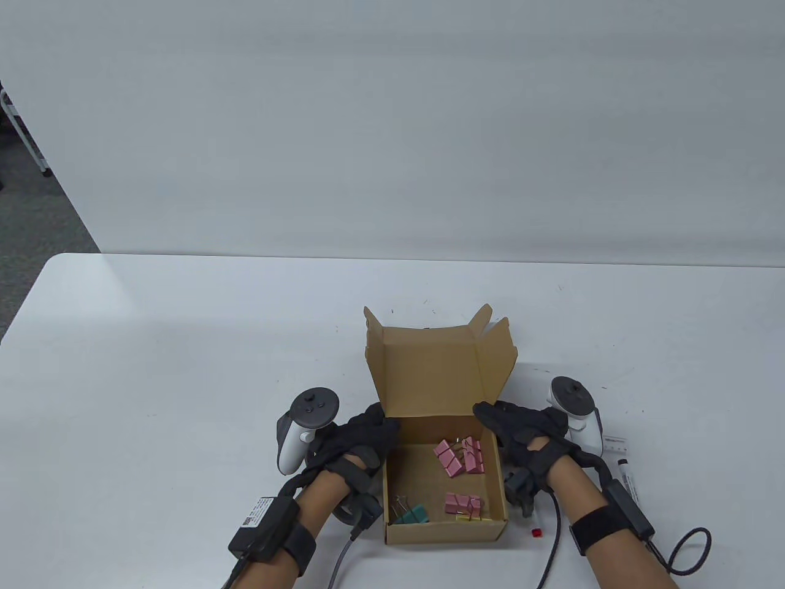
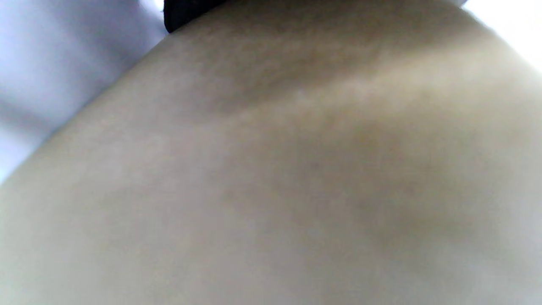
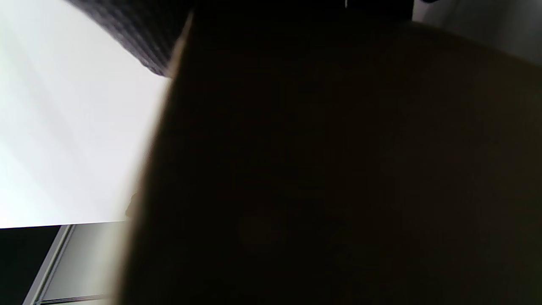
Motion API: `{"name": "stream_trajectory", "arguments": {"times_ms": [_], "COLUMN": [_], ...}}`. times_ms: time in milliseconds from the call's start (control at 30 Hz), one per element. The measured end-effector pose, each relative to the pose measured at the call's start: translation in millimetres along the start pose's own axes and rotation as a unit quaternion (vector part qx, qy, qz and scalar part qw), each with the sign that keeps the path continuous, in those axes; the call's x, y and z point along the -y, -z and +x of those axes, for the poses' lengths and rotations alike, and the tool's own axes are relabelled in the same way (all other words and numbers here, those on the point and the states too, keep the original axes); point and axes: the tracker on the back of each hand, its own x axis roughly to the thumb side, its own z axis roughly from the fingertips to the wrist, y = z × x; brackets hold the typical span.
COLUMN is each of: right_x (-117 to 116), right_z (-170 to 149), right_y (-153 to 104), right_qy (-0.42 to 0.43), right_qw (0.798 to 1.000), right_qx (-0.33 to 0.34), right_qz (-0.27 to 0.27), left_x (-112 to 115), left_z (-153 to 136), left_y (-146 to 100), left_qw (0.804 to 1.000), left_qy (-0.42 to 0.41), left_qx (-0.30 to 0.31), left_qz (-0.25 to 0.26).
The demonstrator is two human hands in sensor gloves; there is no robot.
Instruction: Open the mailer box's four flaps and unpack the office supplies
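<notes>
On the table (image 1: 184,343): a cardboard box (image 1: 443,532) sits near the front edge, between the two hands, its lid (image 1: 429,374) standing up at the back.
Progress: by my reading the opening is done or nearly so; lid up, side flaps raised at its corners. Unpacking looks not yet begun, since the clips all lie inside.
Left: every clip is yet to come out.
Left hand (image 1: 362,442): rests against the box's left wall at the back corner; whether its fingers are clamped on the cardboard or merely touching, I cannot tell.
Right hand (image 1: 527,432): at the right wall's back corner, fingers reaching to the rim; grip cannot be told either.
Wrist views: both filled with blurred cardboard, no help.
Box contents: pink clips (image 1: 459,457) near the back right, more pink ones near the front right, a teal clip (image 1: 409,514) front left.
Outside: a marker (image 1: 627,477) lying right of the right hand; a small red bit (image 1: 537,532) beside the box.
</notes>
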Motion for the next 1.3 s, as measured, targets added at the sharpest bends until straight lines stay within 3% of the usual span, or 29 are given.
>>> {"name": "stream_trajectory", "arguments": {"times_ms": [200, 333, 433, 533, 633, 767, 933, 1000, 1067, 1233, 1300], "right_x": [1, 1, 0, 1, 1, 1, 1, 1, 1, 1, 1], "right_z": [0, 3, 5, 5, 5, 5, 5, 5, 5, 5, 5], "right_y": [0, -1, -2, -2, -2, -1, -1, -1, -1, -1, -1], "right_qy": [-0.017, -0.03, -0.039, -0.038, -0.038, -0.039, -0.038, -0.038, -0.038, -0.04, -0.04], "right_qw": [1.0, 0.999, 0.999, 0.999, 0.999, 0.999, 0.999, 0.999, 0.999, 0.999, 0.999], "right_qx": [0.015, 0.012, 0.011, 0.01, 0.011, 0.011, 0.011, 0.012, 0.013, 0.014, 0.014], "right_qz": [-0.003, -0.006, -0.008, -0.007, -0.008, -0.008, -0.008, -0.008, -0.008, -0.006, -0.007], "left_x": [-4, -21, -35, -34, -8, 48, 98, 113, 121, 130, 131], "left_z": [3, 23, 51, 92, 137, 169, 165, 157, 149, 134, 131], "left_y": [-6, -33, -60, -86, -97, -81, -36, -14, 0, 22, 30], "left_qw": [1.0, 0.997, 0.992, 0.97, 0.936, 0.88, 0.838, 0.811, 0.799, 0.79, 0.789], "left_qy": [0.006, 0.066, 0.094, 0.194, 0.32, 0.462, 0.54, 0.581, 0.598, 0.612, 0.61], "left_qx": [-0.004, -0.014, 0.013, 0.059, 0.1, 0.108, 0.076, 0.048, 0.001, -0.015, -0.037], "left_qz": [0.013, 0.033, 0.087, 0.131, 0.11, 0.028, -0.017, -0.049, -0.061, -0.043, -0.062]}}
